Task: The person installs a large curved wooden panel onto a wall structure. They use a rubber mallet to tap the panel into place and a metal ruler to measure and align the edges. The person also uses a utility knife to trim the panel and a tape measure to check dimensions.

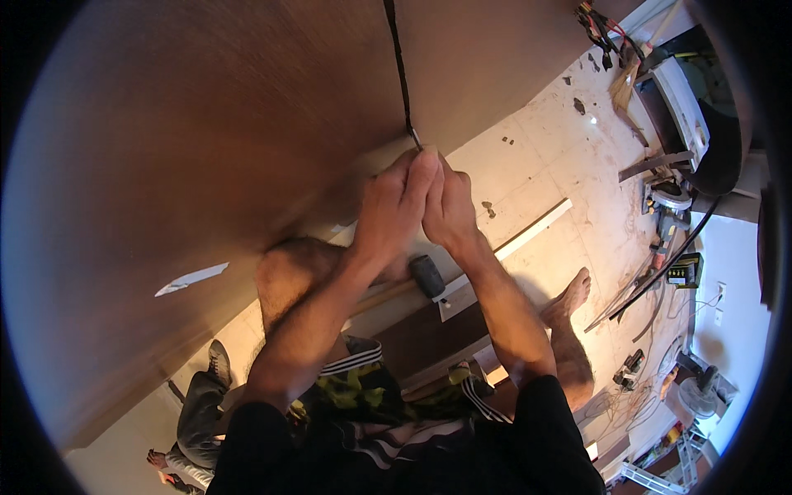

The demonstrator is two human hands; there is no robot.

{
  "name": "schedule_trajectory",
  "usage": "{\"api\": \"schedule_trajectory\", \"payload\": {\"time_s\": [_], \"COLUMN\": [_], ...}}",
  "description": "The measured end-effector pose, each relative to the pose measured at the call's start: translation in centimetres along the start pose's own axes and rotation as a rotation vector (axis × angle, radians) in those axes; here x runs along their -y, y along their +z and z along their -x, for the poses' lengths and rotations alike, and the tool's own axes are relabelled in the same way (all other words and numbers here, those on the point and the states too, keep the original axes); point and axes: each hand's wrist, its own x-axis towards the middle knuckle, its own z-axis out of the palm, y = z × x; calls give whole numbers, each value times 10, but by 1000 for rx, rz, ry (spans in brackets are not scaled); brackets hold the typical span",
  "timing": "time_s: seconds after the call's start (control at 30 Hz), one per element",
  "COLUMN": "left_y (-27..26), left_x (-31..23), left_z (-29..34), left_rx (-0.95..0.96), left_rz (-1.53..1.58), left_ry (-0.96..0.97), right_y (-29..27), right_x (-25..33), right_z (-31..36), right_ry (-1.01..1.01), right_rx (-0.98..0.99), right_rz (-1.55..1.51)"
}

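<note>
A black strip runs down the large brown wood panel to my fingertips; whether it is a cord, a seal or a filled groove I cannot tell. At its lower end is a thin rod-like piece with a shiny tip. My left hand and my right hand press together, both closed around this piece. Most of it is hidden by my fingers. Below my hands, a mallet with a black head and wooden handle lies between my legs.
A pale strip lies on the tiled floor. To the right are a power saw, a black-and-yellow box, loose cables and a fan. Another person's dark-trousered leg shows at lower left. Dark scraps dot the floor.
</note>
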Motion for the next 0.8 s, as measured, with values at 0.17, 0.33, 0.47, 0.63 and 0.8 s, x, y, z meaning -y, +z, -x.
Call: {"api": "schedule_trajectory", "payload": {"time_s": [0.17,0.33,0.47,0.63,0.8], "left_y": [-1,-1,3,4,1], "left_x": [-1,1,7,6,18], "left_z": [3,-9,-4,-3,-18], "left_rx": [1,57,-15,60,67], "left_rz": [-60,-183,-68,-146,-149], "left_ry": [-13,-187,58,-77,-134], "right_y": [9,13,3,1,9], "right_x": [-17,-21,-11,-17,-24], "right_z": [5,-5,1,4,-10], "right_ry": [-13,28,-35,-4,0], "right_rx": [18,-3,-4,12,-15], "right_rz": [6,68,48,73,122]}}
